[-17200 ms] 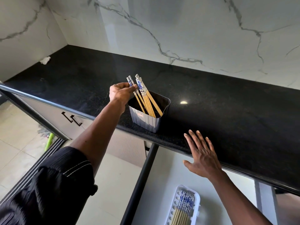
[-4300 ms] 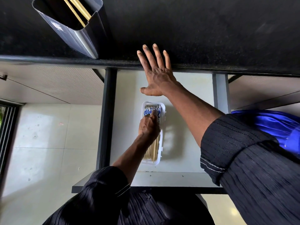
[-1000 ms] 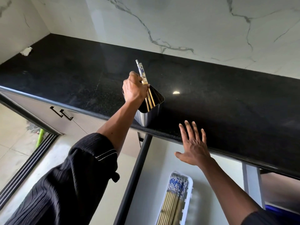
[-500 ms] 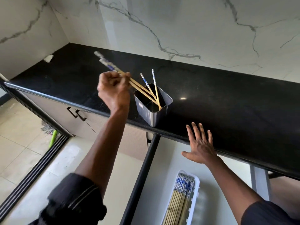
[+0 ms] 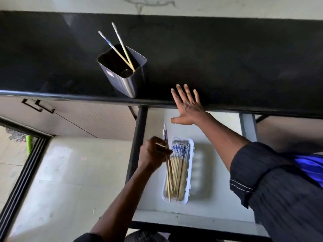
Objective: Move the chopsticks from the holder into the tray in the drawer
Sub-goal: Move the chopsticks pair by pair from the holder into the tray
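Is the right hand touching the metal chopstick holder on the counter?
Apart. The head view shows bare black counter between the right hand, flat at the counter's edge, and the holder.

**Lighting and image quality, head view**

Soft daylight fills the scene, strongest toward 8 o'clock, where the pale floor (image 5: pixel 57 173) shows broad washed-out sheen. The black countertop (image 5: pixel 227 55) reads dark and nearly featureless, with faint grey reflections toward 3 o'clock. The steel holder (image 5: pixel 122 75) carries a bright vertical highlight on its near corner. A soft, diffuse shadow lies on the drawer (image 5: pixel 218 180) floor at 3 o'clock of the white tray (image 5: pixel 190 172). Motion blur softens the whole frame, most visibly the tray's ribs, the left hand (image 5: pixel 154 154) and the sleeve (image 5: pixel 279 189) at 4 o'clock. Wide-angle distortion bows the countertop edge and slants the door track (image 5: pixel 21 180) toward 8 o'clock.
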